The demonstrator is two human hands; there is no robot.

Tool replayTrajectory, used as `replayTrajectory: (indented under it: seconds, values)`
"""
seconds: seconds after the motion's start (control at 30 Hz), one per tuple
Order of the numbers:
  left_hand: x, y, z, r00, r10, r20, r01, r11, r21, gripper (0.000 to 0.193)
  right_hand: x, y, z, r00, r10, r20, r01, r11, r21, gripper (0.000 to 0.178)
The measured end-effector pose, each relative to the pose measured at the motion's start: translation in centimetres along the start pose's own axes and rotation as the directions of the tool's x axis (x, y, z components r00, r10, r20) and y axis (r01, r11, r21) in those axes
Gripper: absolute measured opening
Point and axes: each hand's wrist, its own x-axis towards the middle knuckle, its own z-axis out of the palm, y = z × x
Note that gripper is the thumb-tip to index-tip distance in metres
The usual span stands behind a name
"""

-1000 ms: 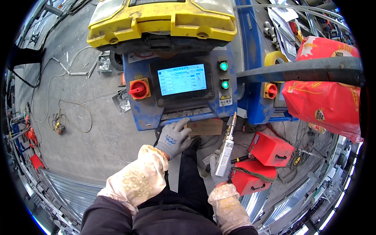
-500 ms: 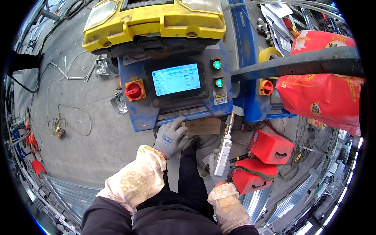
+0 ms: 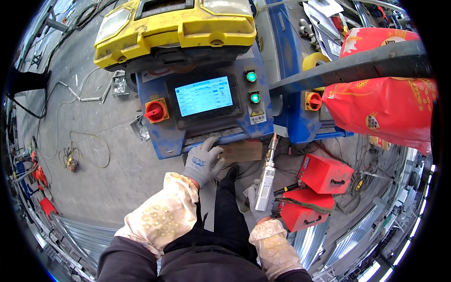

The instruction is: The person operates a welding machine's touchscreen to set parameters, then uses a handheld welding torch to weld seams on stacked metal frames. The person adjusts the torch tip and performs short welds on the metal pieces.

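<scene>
My left hand [image 3: 203, 162], in a grey work glove, is at the lower front edge of a blue machine cabinet [image 3: 164, 141]. Its fingers are loosely bent and apart, with nothing seen in them; whether the fingertips touch the edge I cannot tell. On the cabinet's sloping front a touchscreen [image 3: 204, 96] is lit, beside a red rotary switch [image 3: 155, 111] and two green-lit buttons [image 3: 253, 87]. My gloved right hand [image 3: 256, 202] is closed around a silver handheld welding gun [image 3: 267, 182]. The gun's copper-coloured nozzle points up and away from me, just off the cabinet's lower right corner.
A yellow toolbox [image 3: 174, 35] sits on top of the cabinet. To the right stand a second blue cabinet [image 3: 300, 134], a dark bar [image 3: 347, 73] and red printed bags [image 3: 376, 108]. Two red boxes [image 3: 324, 174] and cables lie low right; a cardboard box [image 3: 242, 151] is below the cabinet.
The cabinet, toolbox and bags have shifted slightly left and up in the picture as the view turned. My left hand keeps its place by the cabinet edge; my right hand still holds the welding gun.
</scene>
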Motion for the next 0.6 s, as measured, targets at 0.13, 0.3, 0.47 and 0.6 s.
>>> replayTrajectory:
  seconds: [0.13,0.3,0.47,0.6]
  values:
    - [0.6,0.7,-0.3,1.000,0.006,-0.024,-0.006,1.000,-0.015,0.031,-0.1,-0.7,-0.2,0.998,0.067,-0.008,-0.066,0.994,0.091,0.030]
    - [2.1,1.3,-0.6,0.997,0.038,-0.064,-0.039,0.999,-0.010,0.035,0.0,-0.1,-0.3,1.000,0.029,-0.012,-0.028,0.998,0.050,0.031]
    - [3.9,1.6,-1.5,0.989,0.066,-0.132,-0.064,0.998,0.016,0.038,0.2,-0.7,-0.5,0.999,0.044,-0.002,-0.044,0.998,0.040,0.031]
    - [5.2,1.8,-1.8,0.984,0.106,-0.142,-0.101,0.994,0.045,0.038,0.3,-0.6,-0.5,0.999,0.037,-0.007,-0.037,0.999,0.025,0.032]
